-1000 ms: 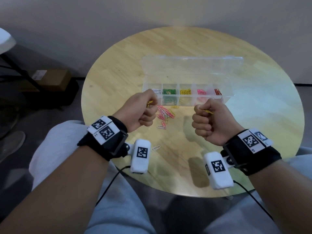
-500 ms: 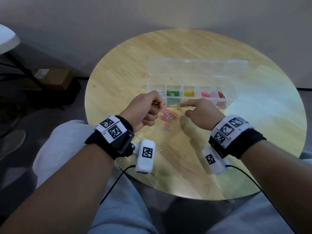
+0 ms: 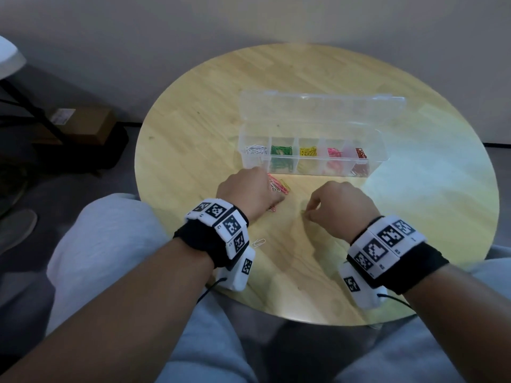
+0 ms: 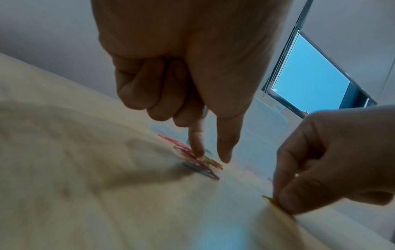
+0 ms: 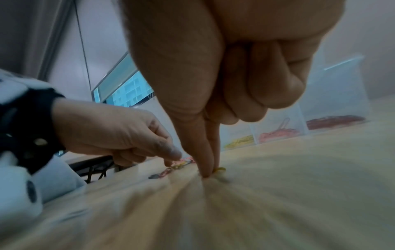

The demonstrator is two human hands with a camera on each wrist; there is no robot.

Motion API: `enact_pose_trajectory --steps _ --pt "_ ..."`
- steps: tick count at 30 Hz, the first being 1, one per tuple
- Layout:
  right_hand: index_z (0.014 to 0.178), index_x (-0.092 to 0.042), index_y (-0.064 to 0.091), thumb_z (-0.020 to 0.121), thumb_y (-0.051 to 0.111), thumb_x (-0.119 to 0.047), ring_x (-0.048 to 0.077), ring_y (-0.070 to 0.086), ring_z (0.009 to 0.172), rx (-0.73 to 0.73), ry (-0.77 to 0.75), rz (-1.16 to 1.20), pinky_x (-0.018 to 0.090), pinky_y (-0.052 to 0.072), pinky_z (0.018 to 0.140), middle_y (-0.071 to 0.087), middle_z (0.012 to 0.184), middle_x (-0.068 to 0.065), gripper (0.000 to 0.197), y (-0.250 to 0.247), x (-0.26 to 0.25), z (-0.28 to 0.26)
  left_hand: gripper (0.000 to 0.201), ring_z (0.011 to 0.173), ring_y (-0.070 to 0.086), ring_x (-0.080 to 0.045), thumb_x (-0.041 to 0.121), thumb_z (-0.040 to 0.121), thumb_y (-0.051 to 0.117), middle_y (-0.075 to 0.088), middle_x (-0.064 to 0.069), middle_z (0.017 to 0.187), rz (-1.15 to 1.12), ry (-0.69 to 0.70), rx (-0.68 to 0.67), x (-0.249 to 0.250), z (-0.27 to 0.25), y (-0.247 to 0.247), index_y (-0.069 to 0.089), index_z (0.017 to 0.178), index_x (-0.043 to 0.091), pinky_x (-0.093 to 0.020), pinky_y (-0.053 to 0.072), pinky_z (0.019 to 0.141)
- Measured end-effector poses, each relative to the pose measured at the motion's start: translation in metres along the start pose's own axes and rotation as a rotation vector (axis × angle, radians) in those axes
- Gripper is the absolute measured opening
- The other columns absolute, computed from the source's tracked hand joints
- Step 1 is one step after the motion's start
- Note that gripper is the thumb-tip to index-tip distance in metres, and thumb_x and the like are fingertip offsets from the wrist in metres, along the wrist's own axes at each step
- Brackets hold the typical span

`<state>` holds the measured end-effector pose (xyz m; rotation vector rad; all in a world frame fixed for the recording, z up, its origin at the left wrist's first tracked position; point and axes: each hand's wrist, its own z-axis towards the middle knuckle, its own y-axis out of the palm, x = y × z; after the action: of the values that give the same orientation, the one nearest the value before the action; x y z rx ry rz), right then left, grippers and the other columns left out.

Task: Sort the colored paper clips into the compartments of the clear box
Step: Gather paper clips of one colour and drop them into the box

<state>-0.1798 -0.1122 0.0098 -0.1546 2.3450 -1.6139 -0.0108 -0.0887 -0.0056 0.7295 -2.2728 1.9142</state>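
The clear box [image 3: 378,139] stands open mid-table, its compartments holding white, green, yellow, pink and red clips. In front of it lies a small pile of loose clips [image 3: 280,186], mostly pink with some yellow. My left hand [image 3: 269,190] is down on this pile; in the left wrist view its index fingertip touches the clips [image 4: 203,165], the thumb stands a little apart and the other fingers are curled. My right hand [image 5: 210,172] pinches a yellow clip [image 5: 220,169] between thumb and index finger against the tabletop, right of the pile. The same yellow clip [image 4: 269,200] shows in the left wrist view.
A single white clip [image 3: 258,242] lies near the table's front edge by my left wrist. The round wooden table [image 3: 414,217] is bare on its right side. A cardboard box [image 3: 83,124] sits on the floor at the left.
My right hand went forward toward the box, then drew back and dropped to the table, where it now pinches a yellow clip. My left hand lowered onto the pile.
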Motion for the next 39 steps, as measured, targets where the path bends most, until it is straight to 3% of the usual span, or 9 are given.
enact_pose_trajectory --steps 4,9,13,17,23,26,29,33,39 --pt "0.069 -0.031 0.063 0.081 0.073 -0.031 0.014 0.061 0.07 -0.105 0.018 0.072 0.026 0.046 0.06 0.062 0.078 -0.007 0.016 0.003 0.01 -0.013 0.021 0.075 0.064 -0.023 0.037 0.079 0.069 0.069 0.001 0.08 -0.001 -0.013 -0.022 0.0 0.0 0.0 0.07 0.082 0.016 -0.03 0.048 0.064" --pt "0.078 -0.03 0.067 0.077 0.078 -0.036 0.013 0.059 0.07 -0.101 0.046 0.143 0.027 0.048 0.061 0.06 0.078 -0.007 0.012 0.001 0.015 -0.016 0.016 0.074 0.064 -0.024 0.028 0.077 0.068 0.07 0.0 0.078 -0.055 -0.015 -0.097 -0.003 -0.002 0.001 0.069 0.075 0.013 -0.032 0.051 0.069" --pt "0.077 -0.023 0.07 0.081 0.071 -0.035 0.014 0.062 0.071 -0.141 0.045 0.108 0.029 0.054 0.064 0.064 0.076 -0.005 0.013 0.003 0.011 -0.016 0.026 0.065 0.045 -0.023 0.03 0.085 0.047 0.051 -0.005 0.068 -0.254 0.046 -0.177 -0.008 -0.003 -0.002 0.042 0.062 0.019 -0.033 0.035 0.062" --pt "0.074 -0.011 0.062 0.089 0.051 -0.036 0.023 0.062 0.075 -0.209 0.028 0.082 0.034 0.053 0.068 0.064 0.078 0.005 0.032 0.008 0.012 -0.017 0.03 0.051 0.027 -0.02 0.021 0.09 0.036 0.033 -0.006 0.057 -0.629 0.061 -0.17 -0.004 -0.006 -0.017 0.038 0.061 0.015 -0.031 0.022 0.053" --pt "0.055 -0.023 0.029 0.088 0.039 -0.02 0.014 0.011 0.046 -0.28 0.158 1.248 0.025 0.01 0.045 0.021 0.054 -0.004 0.034 -0.009 0.013 -0.014 0.038 0.047 0.008 -0.013 0.016 0.092 0.037 0.02 0.003 0.047 -1.194 0.051 -0.193 -0.003 -0.007 -0.034 0.028 0.056 0.021 -0.025 0.01 0.045" --pt "0.053 -0.019 0.033 0.085 0.035 -0.019 0.011 0.013 0.039 -0.336 0.13 1.676 0.023 0.007 0.043 0.021 0.051 -0.003 0.032 -0.016 0.016 -0.012 0.033 0.044 0.008 -0.013 0.016 0.091 0.035 0.019 0.004 0.048 -1.408 0.061 -0.229 -0.005 -0.007 -0.039 0.037 0.058 0.016 -0.022 0.009 0.043" --pt "0.058 -0.013 0.043 0.082 0.033 -0.014 0.011 0.022 0.039 -0.324 0.151 1.734 0.022 0.011 0.041 0.032 0.052 0.0 0.027 -0.018 0.017 -0.006 0.031 0.04 0.012 -0.01 0.016 0.088 0.031 0.023 0.004 0.046 -1.547 0.037 -0.293 -0.009 -0.007 -0.042 0.044 0.06 0.013 -0.019 0.009 0.043" --pt "0.068 -0.009 0.051 0.088 0.039 -0.008 0.013 0.029 0.042 -0.221 0.247 1.33 0.023 0.022 0.042 0.039 0.055 0.003 0.023 -0.021 0.011 0.008 0.03 0.04 0.012 -0.01 0.013 0.083 0.031 0.026 0.002 0.047 -1.354 -0.016 -0.393 -0.008 -0.008 -0.038 0.04 0.054 0.014 -0.018 0.008 0.044" --pt "0.079 -0.009 0.055 0.088 0.055 -0.014 0.018 0.031 0.052 0.034 0.164 1.079 0.028 0.027 0.05 0.038 0.061 0.002 0.01 -0.066 -0.018 0.042 0.033 0.036 0.031 -0.017 0.022 0.088 0.047 0.044 -0.002 0.048 -0.476 0.024 -0.484 0.003 -0.017 -0.015 0.051 0.056 0.013 -0.02 0.024 0.043"
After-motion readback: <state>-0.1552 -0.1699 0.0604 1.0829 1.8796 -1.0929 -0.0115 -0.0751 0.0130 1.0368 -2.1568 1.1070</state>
